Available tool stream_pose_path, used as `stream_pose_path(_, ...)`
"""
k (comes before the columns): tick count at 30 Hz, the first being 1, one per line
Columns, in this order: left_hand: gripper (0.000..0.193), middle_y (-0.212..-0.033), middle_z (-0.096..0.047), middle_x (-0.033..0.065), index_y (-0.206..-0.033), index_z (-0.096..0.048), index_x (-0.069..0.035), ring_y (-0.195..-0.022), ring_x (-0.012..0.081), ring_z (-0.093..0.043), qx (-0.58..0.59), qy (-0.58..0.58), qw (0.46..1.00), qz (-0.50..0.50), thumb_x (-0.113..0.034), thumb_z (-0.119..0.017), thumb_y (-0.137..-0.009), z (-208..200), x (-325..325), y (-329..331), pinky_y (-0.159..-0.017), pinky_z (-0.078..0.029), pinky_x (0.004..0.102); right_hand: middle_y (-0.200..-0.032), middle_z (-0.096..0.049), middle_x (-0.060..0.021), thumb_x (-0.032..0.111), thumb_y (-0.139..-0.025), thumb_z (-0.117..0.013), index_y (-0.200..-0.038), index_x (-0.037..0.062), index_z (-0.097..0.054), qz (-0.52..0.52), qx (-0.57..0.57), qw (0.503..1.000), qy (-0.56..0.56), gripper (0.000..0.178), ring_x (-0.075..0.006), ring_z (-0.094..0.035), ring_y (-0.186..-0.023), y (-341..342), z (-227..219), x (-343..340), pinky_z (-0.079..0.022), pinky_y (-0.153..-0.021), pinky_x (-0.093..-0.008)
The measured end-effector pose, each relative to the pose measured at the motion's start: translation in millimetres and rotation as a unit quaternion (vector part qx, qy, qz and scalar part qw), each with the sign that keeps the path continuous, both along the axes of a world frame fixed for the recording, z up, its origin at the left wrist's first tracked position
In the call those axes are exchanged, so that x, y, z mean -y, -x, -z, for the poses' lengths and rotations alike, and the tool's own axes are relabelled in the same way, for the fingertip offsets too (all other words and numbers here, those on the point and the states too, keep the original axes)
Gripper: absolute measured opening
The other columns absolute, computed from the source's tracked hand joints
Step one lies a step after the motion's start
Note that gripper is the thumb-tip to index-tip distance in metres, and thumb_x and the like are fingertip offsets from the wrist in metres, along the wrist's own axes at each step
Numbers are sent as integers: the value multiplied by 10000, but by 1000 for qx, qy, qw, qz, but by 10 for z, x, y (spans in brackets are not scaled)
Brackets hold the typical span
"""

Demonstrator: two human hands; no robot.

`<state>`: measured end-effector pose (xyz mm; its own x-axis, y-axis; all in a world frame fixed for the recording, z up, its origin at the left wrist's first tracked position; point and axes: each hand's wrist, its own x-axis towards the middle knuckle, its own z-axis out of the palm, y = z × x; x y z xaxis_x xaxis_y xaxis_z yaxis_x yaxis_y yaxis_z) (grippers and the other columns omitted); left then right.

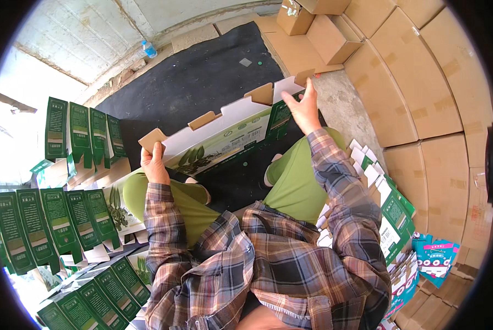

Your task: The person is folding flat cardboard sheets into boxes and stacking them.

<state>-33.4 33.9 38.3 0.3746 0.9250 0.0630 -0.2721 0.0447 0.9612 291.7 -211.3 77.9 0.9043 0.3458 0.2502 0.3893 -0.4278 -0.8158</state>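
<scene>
In front of my knees I hold a long, partly folded printed carton [224,140], white and green with a leaf picture and brown inner flaps along its upper edge. My left hand [155,165] pinches the brown flap at its left end. At the other end, my right hand [304,110] grips the carton's green and white end panel, with thumb and forefinger at the upper edge beside a brown flap. The carton's far side is hidden from me.
Rows of green printed cartons [56,223] stand at my left. Flattened green and white cartons [395,220] lie at my right, near teal packs [436,258]. Large brown boxes [422,82] are stacked along the right. A black mat [197,71] covers the floor; a blue bottle [149,49] stands by the wall.
</scene>
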Motion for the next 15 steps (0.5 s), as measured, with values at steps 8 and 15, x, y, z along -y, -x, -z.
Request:
stream_pose_path(8, 272, -978, -649, 30, -1038, -617, -52, -874, 127, -597, -24, 15, 998, 53, -29, -705, -782, 47, 56, 178, -825, -453, 282, -1458, -144, -274, 186, -652, -774, -1417, 2, -122, 10, 27, 994, 102, 1022, -392, -332, -1293, 332, -169, -262, -351, -1031, -413)
stream_pose_path(15, 239, -1057, -642, 78, -1073, -616, 5, -963, 158, -600, -34, 30, 995, 88, -39, -641, -839, -121, 97, 148, -860, -470, 298, -1384, -333, -256, 12, -670, -584, -1388, 21, -211, -11, 53, 999, 2, 810, -381, -421, -1233, 240, 55, -155, -368, -1006, -378)
